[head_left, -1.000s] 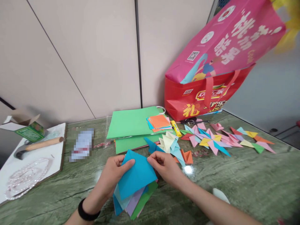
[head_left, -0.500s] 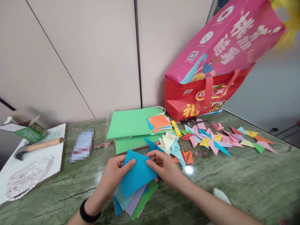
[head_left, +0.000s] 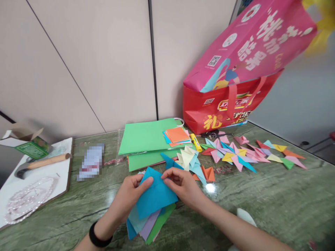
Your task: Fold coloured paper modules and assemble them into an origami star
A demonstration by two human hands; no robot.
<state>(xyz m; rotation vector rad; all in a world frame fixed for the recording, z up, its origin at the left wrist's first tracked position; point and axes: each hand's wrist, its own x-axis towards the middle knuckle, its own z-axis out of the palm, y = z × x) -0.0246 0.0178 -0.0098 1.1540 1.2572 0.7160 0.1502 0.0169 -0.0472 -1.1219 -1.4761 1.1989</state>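
Observation:
A blue square of paper (head_left: 157, 197) with faint creases is held up over a loose pile of coloured paper (head_left: 150, 225) in light blue, purple and green. My left hand (head_left: 134, 190) pinches its left edge, thumb in front and fingers behind. At the upper right edge, my right hand (head_left: 180, 181) has thumb and forefinger closed on the same sheet. Just beyond my hands lie a dark blue folded piece (head_left: 170, 162), a cream folded piece (head_left: 185, 157) and an orange folded piece (head_left: 208, 173).
Green paper sheets (head_left: 146, 136) lie behind, with small orange squares (head_left: 178, 135) and a yellow glue stick (head_left: 196, 143). Folded paper stars (head_left: 234, 153) spread to the right below a red bag (head_left: 201, 115). At left, a white board (head_left: 59, 170) carries a wooden-handled sickle (head_left: 49, 161) and beads (head_left: 28, 198).
The blue sheet has turned slightly between my hands, its right corner now reaching farther right. My right fingers have shifted a little left along its upper edge.

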